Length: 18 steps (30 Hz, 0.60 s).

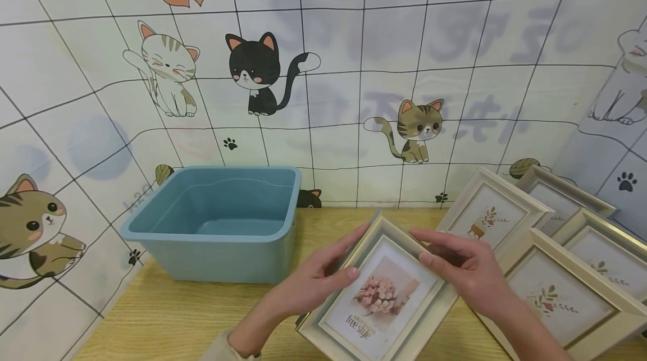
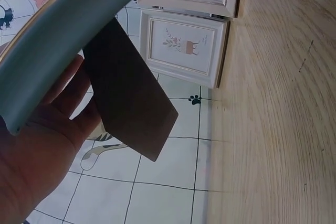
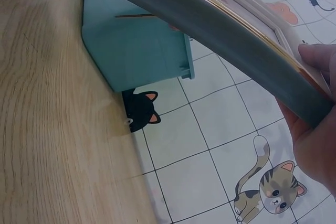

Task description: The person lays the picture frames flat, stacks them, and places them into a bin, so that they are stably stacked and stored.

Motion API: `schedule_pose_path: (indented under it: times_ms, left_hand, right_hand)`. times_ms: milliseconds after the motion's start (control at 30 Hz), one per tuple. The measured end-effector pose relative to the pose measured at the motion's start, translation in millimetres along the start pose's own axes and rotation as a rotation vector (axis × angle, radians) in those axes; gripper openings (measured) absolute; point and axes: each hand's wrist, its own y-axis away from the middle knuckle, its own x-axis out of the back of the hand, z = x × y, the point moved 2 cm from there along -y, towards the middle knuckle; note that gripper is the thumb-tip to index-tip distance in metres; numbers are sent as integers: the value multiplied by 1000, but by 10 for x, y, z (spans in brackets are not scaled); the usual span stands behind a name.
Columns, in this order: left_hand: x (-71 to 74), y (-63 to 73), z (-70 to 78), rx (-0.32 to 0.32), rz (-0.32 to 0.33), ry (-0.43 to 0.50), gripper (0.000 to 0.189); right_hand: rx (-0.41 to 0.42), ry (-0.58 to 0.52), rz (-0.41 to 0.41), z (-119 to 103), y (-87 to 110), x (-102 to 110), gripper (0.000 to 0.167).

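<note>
A: Hands?
B: Left hand grips one edge of the picture frame, thumb on the front; right hand grips the opposite edge, its fingers likewise curled round it.
A: Frame position?
B: Tilted, near the blue tub, over the wooden surface. Four other frames stand to the right. Dark support leg juts from its back.

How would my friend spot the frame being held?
Find the blue tub on the table. To its right, the left hand and right hand hold a cream frame. It shows pink flowers above "free style"; neighbouring frames show leafy sprigs.
</note>
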Motion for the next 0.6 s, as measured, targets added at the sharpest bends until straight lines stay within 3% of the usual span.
schedule_pose_path:
  times_ms: [400,600]
  left_hand:
    - [39,87,-36,3,70,-68,59]
    - [95,148,-113,-9,126,-88,56]
  right_hand:
    - [-47,17,93,18,50,-1,47]
    - [-173,84,190,-4,84,2,39]
